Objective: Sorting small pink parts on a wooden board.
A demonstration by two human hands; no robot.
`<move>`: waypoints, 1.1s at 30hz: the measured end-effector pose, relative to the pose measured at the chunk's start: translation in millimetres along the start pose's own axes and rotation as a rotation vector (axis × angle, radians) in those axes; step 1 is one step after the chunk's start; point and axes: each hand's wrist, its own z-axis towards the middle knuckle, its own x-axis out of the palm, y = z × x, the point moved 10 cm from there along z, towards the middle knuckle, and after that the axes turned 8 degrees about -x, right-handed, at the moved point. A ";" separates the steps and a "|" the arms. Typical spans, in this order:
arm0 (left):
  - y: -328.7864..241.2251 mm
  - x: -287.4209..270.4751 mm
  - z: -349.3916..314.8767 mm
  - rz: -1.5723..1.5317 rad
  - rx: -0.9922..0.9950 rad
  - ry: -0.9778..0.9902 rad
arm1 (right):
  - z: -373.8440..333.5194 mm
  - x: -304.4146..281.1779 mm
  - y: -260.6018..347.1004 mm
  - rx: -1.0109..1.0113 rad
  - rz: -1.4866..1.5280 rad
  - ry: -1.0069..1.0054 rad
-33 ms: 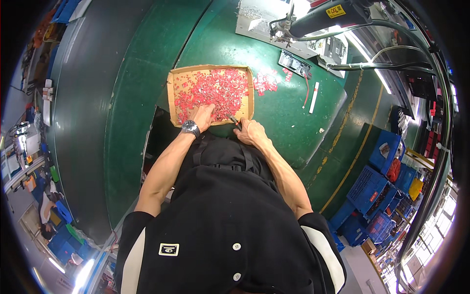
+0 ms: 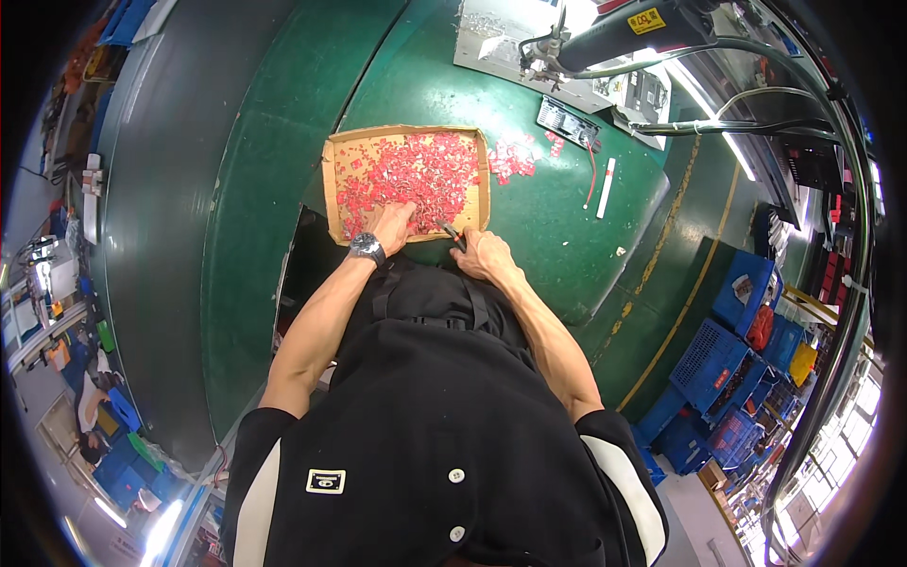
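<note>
A shallow cardboard box [image 2: 331,194] lies on the green table and holds a heap of small red pieces [image 2: 425,170], with some white showing among them. My left hand [image 2: 392,225], a watch [image 2: 367,247] on its wrist, reaches over the box's near wall into the heap. Its fingers are drawn together at the pieces, and what they pinch is hidden. At the box's near right corner my right hand [image 2: 485,253] is closed round the handles of a pair of pliers [image 2: 457,240]. The metal jaws point up and left over the red pieces, a little right of my left fingers.
More red pieces [image 2: 513,159] lie right of the box. Beyond them are a dark device with a red wire [image 2: 567,123] and a white strip [image 2: 606,189]. A machine arm [image 2: 628,42] overhangs the far right. Blue crates [image 2: 709,359] stand at right; a grey surface [image 2: 156,236] runs along the left.
</note>
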 end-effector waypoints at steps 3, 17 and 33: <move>-3.5 10.2 -3.0 0.066 0.161 0.053 | 0.2 0.0 2.1 0.006 0.022 0.020; 30.1 4.6 -3.0 -1.395 -0.304 0.305 | -4.0 -1.4 -5.5 0.011 0.071 0.042; 16.1 -2.2 -9.6 -1.772 -0.244 0.399 | -9.2 -1.8 4.4 -0.030 0.104 0.078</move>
